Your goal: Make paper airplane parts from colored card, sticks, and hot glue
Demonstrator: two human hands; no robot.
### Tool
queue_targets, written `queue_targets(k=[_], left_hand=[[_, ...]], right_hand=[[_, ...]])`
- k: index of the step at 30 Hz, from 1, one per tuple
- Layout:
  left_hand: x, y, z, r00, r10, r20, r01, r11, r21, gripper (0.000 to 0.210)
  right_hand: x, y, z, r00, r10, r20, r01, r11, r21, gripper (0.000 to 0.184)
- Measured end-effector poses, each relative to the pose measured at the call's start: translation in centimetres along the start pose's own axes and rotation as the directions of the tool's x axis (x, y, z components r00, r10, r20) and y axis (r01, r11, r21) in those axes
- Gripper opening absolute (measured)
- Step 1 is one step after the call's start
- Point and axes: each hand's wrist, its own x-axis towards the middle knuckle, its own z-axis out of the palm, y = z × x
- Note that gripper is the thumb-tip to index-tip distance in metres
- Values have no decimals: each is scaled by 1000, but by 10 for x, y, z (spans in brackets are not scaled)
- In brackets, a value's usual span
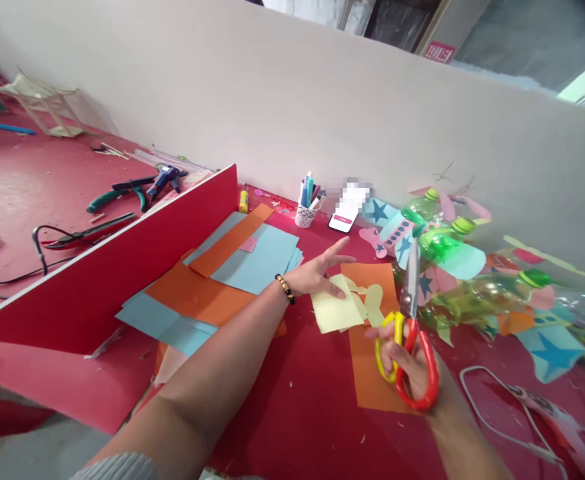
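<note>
My left hand [318,272], with a beaded bracelet at the wrist, has its fingers spread over a pale yellow paper sheet [333,313]. Its thumb is just above or on the sheet; I cannot tell which. A yellow cut-out shape [374,301] lies beside that sheet, partly on orange paper [372,373]. In my right hand [408,363] are scissors [411,283] with one red and one yellow handle, my fingers through the loops. The blades point up and look closed together.
Blue sheets [267,250] and orange sheets [187,293] lie left, beside a red divider [172,240]. A pen cup [305,215] and a phone [345,212] stand near the wall. Decorated plastic bottles [487,293] crowd the right. Beyond the divider are pliers [115,199] and a glue gun [165,181].
</note>
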Motion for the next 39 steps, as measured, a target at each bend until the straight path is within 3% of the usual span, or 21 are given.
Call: queue_targets(k=[5, 9, 15, 20, 26, 29, 35, 39], left_hand=[[0, 4, 15, 996, 0, 86, -14, 987, 160, 116], [2, -1, 19, 998, 4, 65, -17, 979, 202, 111], [9, -17, 13, 983, -149, -103, 145, 988, -43, 62], [10, -18, 25, 958, -92, -271, 33, 976, -214, 49], [10, -16, 47, 965, -211, -156, 149, 930, -336, 52], [11, -16, 51, 956, -248, -156, 194, 934, -299, 50], [8, -3, 40, 941, -282, -186, 246, 949, -198, 43], [5, 3, 30, 940, -312, -138, 304, 950, -73, 42]], right_hand=[[36, -3, 36, 983, -3, -185, 38, 982, 187, 37], [45, 0, 50, 983, 31, -179, 28, 948, 316, 40], [41, 7, 38, 960, -64, -272, 162, 922, 353, 36], [41, 11, 28, 951, -111, -288, 206, 923, 325, 36], [41, 8, 27, 884, -192, -426, 293, 938, 185, 36], [39, 8, 27, 891, -199, -408, 277, 950, 141, 36], [35, 8, 31, 969, -111, -221, 159, 965, 208, 32], [34, 3, 32, 975, -112, -191, 149, 970, 192, 26]])
